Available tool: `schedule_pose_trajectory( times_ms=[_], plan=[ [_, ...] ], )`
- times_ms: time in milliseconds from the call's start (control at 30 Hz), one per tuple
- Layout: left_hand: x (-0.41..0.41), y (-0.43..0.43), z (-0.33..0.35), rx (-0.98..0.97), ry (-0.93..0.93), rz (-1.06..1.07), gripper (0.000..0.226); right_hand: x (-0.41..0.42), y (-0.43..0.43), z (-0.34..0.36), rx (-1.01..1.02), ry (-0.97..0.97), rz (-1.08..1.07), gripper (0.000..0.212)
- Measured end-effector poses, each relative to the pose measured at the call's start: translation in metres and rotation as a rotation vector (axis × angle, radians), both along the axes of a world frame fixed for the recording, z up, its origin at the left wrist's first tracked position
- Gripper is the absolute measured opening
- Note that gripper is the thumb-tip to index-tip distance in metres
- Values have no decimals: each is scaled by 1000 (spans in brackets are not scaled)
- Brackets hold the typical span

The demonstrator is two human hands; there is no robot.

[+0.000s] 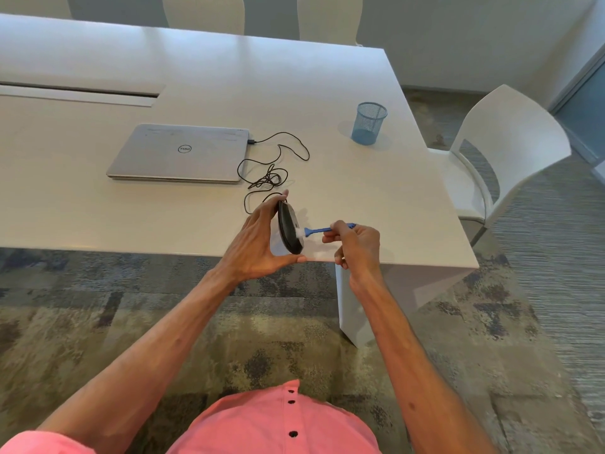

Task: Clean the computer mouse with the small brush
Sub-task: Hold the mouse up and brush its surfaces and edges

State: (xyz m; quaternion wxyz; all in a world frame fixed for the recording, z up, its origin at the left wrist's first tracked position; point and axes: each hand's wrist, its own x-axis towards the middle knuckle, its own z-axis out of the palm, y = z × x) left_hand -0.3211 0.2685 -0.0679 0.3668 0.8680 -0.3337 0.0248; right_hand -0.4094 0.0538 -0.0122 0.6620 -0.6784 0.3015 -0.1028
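Right now your left hand point(253, 239) pinches the mouse point(289, 228) end to end, fingertips on its upper end and thumb under the lower one, holding it in the air at frame centre, over the near edge of the table point(327, 93). Your right hand point(355, 244) is closed on the blue brush point(319, 230), whose white bristles touch the mouse's right-facing side near its lower end.

That grip looks thin: press the brush too hard and I judge the mouse could pivot or slip out, dropping to the table edge or the carpet. Its cable point(271, 172) runs in loose tangles up to the laptop point(178, 154); pull the mouse further toward you and the slack may run out and tug the plug.

The mouse stands on edge, long axis running nearly top to bottom in the frame. The cable end points to the upper part of the frame. The brush lies nearly level, bristles pointing left.
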Motion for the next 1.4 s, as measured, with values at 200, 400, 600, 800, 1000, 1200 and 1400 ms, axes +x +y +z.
schedule_pose_trajectory(
  times_ms=[200, 400, 600, 800, 1000, 1200, 1400],
  plan=[
    [-3, 1, -1, -21, 29, -15, 138, -1, -4, 2, -35, -161, -4, 28],
    [-4, -1, 0, -31, 22, -24, 136, 2, 6, 2, -22, -196, 125, 28],
    [-4, 1, -5, -58, 15, -18, 135, 2, 0, -7, -107, -72, 45, 28],
    [-4, 5, -8, -78, 11, -31, 135, -2, -14, -12, -71, -59, 1, 27],
    [-5, 4, -6, -52, 4, -70, 137, 6, -1, -6, 76, -185, 105, 26],
    [-11, 4, -6, -48, 39, -88, 139, 10, 3, -19, -18, -96, 8, 28],
    [-15, 1, -5, -23, 70, -99, 138, 9, -6, -19, 42, -99, -57, 28]
  ],
)
